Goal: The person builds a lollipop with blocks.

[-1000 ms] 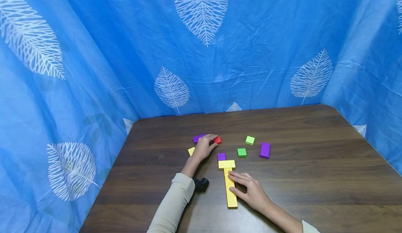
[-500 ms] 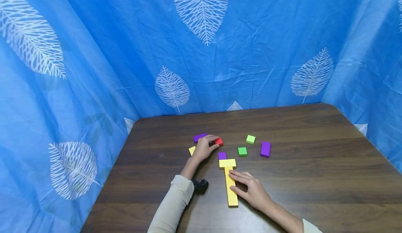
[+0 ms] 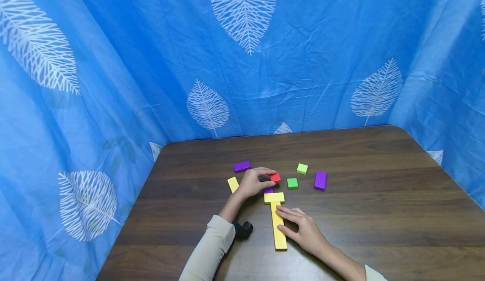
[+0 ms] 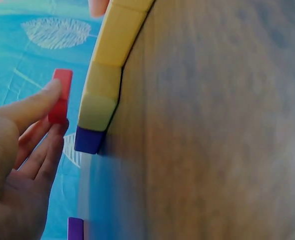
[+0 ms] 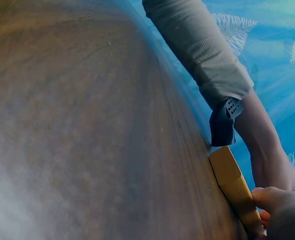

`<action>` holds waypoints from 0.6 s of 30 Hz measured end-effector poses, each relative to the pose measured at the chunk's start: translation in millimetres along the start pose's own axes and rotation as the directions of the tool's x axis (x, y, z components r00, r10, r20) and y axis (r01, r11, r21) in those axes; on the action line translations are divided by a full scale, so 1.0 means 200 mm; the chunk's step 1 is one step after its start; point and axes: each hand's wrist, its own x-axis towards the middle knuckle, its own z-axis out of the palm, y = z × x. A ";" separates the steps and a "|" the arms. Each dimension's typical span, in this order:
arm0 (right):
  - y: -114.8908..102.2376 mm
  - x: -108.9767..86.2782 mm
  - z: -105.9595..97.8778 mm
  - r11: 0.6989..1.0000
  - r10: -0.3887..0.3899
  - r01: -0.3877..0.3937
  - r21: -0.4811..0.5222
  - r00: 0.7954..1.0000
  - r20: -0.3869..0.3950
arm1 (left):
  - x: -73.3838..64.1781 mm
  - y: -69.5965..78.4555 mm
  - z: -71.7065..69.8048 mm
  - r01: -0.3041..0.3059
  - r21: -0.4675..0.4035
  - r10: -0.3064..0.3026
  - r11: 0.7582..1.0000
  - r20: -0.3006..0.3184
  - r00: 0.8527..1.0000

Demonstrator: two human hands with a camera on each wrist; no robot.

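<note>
Blue curtain [image 3: 303, 41] w/ white leaf prints is hanging behind a dark wood-grain counter [image 3: 379, 213]. L hand [image 3: 251, 183] is pinching the red block [image 3: 276, 178] btwn thumb & fingertips, holding it clear of the surface, just past & to the R of the sm. purple block [image 3: 268, 190]. That purple pc. is lying at the far end of a yellow T: yellow crosspiece [image 3: 274, 197] on top, yellow stem [image 3: 280, 239] running back toward the person. Other pcs. are lying beyond, i.e. green block [image 3: 292, 184], lime block [image 3: 302, 168], R-side purple block [image 3: 320, 180], L-side purple block [image 3: 242, 166] & loose yellow block [image 3: 233, 184]. Step in hand is looking like placing red near the T's far end, exact spot unclear. For a good result, L hand should be travelling low & level, squaring red's edges to its neighbours, then releasing straight up w/o nudging purple; R hand [image 3: 307, 230] should be pressing only lightly. Pose-wise, L forearm [image 3: 208, 245] is slanting in from lower L, fingers pointing R, thumb on the near side, index on the far side. R forearm [image 3: 341, 262] is slanting in from lower R; its fingers are extending loosely, not gripping, w/ fingertips & thumb resting along the stem's R edge, prob. steadying it.
</note>
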 end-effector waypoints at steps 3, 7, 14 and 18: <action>0.00 0.00 0.00 1.000 0.004 -0.004 0.000 1.000 0.003 | -0.01 0.00 0.01 -0.015 -0.006 0.015 1.000 0.037 0.999; 0.00 0.00 0.00 1.000 0.018 -0.018 0.001 1.000 0.012 | -0.02 0.01 0.02 -0.024 0.017 0.022 1.000 0.087 0.996; 0.00 0.00 0.00 1.000 0.020 -0.020 -0.001 1.000 0.015 | -0.02 0.01 0.02 -0.011 0.020 0.008 1.000 0.146 0.989; 0.00 0.00 0.00 1.000 0.012 -0.012 -0.006 1.000 0.008 | -0.03 0.00 0.02 -0.029 0.020 0.026 0.999 0.161 0.987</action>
